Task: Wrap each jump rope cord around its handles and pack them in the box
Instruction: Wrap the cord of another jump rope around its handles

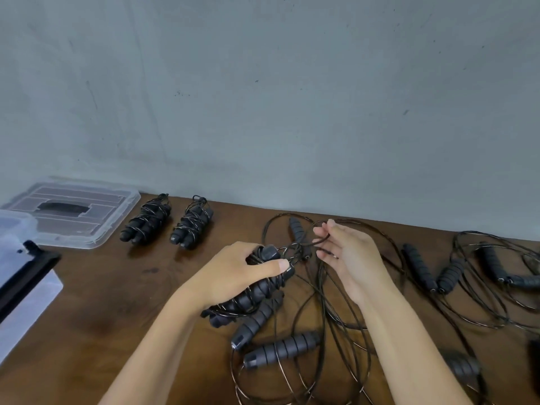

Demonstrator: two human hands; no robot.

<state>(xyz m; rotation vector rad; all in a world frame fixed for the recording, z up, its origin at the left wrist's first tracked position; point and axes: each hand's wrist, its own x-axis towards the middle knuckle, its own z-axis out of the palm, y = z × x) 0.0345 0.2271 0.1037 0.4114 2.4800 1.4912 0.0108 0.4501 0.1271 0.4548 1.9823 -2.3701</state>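
Observation:
My left hand [239, 270] grips a pair of black jump rope handles [257, 293] with thin black cord wound round them, held just above the brown table [117, 302]. My right hand [347, 255] is beside it on the right, fingers loosely extended, with a loop of the cord [320, 242] hooked over its fingertips. Two wrapped rope bundles [146, 220] [191, 223] lie at the back left. A clear plastic box [17, 276] with a black latch stands at the left edge.
The clear box lid [96, 211] lies flat at the back left by the wall. Two loose black handles [257, 320] [282, 349] lie below my left hand amid tangled cord. More unwrapped ropes with handles [432, 273] [502, 273] spread across the right side.

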